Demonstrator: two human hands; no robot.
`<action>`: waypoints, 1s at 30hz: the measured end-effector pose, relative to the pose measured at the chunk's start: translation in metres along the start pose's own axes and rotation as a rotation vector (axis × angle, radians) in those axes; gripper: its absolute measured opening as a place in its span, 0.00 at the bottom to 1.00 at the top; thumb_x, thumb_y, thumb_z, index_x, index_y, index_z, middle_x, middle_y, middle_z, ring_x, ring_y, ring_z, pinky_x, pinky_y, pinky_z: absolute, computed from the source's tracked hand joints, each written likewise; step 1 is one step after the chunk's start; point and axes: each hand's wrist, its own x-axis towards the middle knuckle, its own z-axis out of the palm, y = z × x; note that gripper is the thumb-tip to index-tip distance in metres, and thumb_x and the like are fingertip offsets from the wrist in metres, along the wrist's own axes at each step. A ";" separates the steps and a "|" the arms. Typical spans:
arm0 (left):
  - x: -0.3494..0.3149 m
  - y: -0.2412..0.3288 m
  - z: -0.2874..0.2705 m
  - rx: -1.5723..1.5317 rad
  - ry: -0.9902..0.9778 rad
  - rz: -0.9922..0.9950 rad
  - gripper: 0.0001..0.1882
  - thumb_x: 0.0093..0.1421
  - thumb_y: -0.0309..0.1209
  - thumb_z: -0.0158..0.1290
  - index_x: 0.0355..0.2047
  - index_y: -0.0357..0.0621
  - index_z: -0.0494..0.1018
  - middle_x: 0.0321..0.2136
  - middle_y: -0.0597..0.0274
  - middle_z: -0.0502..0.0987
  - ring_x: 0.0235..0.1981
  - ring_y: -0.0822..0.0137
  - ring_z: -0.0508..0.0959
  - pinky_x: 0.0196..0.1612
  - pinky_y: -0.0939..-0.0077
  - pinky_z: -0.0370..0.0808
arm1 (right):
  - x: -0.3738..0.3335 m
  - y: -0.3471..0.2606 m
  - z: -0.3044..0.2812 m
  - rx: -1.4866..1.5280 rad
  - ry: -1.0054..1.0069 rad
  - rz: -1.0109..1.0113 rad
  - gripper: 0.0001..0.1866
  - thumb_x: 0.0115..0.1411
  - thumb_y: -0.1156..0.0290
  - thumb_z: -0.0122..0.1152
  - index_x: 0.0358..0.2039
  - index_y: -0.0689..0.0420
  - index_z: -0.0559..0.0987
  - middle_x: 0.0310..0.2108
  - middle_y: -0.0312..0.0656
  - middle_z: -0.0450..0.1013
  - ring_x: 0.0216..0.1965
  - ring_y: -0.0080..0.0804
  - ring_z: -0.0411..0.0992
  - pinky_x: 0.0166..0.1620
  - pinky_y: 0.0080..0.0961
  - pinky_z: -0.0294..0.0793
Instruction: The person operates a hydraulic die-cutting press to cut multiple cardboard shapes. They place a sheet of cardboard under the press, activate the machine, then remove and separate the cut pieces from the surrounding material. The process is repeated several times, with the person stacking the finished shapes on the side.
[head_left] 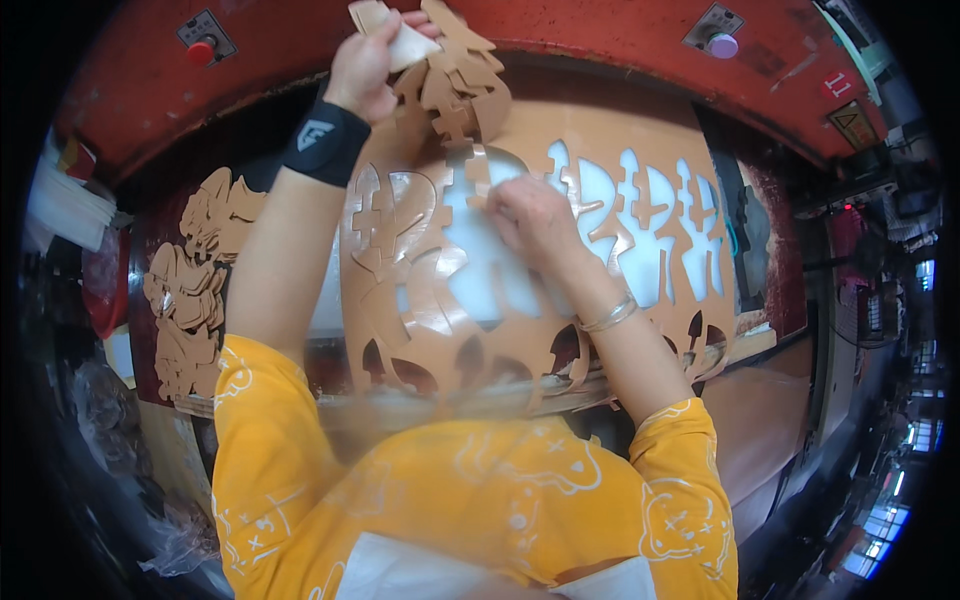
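Observation:
At the top of the view, my left hand [372, 62] is closed around a bunch of tan die-cut leather pieces [462, 80]. One of them shows a white underside between the fingers. Below it, my right hand [535, 222] is over the middle of a tan leather sheet [590, 110] full of shaped cut-outs. Its fingers are curled together beside a narrow tan strip, and what they pinch is hidden. White surface shows through several openings. At the left part of the sheet, cut shapes [400, 205] still lie within their outlines.
Stacks of cut tan pieces [190, 280] lie to the left of the sheet. A red machine beam [590, 35] spans the far side, with a red button [201, 53] and a pale purple button [721, 46]. Clear plastic bags [105, 420] are at the lower left.

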 end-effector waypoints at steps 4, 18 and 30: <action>0.017 0.054 -0.001 -0.088 0.044 0.369 0.15 0.69 0.36 0.42 0.40 0.36 0.71 0.35 0.57 0.77 0.39 0.66 0.78 0.45 0.72 0.74 | -0.020 0.002 0.000 0.055 -0.051 0.107 0.07 0.46 0.81 0.60 0.24 0.57 0.72 0.25 0.42 0.70 0.31 0.41 0.70 0.35 0.34 0.69; -0.208 -0.031 -0.086 1.282 -0.897 0.504 0.22 0.51 0.20 0.56 0.48 0.37 0.69 0.50 0.50 0.71 0.58 0.49 0.68 0.60 0.62 0.67 | -0.018 0.002 0.001 0.056 -0.070 0.113 0.07 0.44 0.81 0.59 0.23 0.58 0.72 0.24 0.42 0.69 0.31 0.42 0.69 0.35 0.35 0.69; -0.196 -0.012 -0.074 1.329 -0.901 0.386 0.19 0.54 0.21 0.50 0.48 0.39 0.71 0.46 0.54 0.75 0.54 0.52 0.72 0.55 0.67 0.71 | -0.020 -0.001 0.000 0.063 -0.094 0.143 0.07 0.45 0.79 0.60 0.25 0.57 0.72 0.25 0.42 0.69 0.32 0.42 0.69 0.37 0.35 0.69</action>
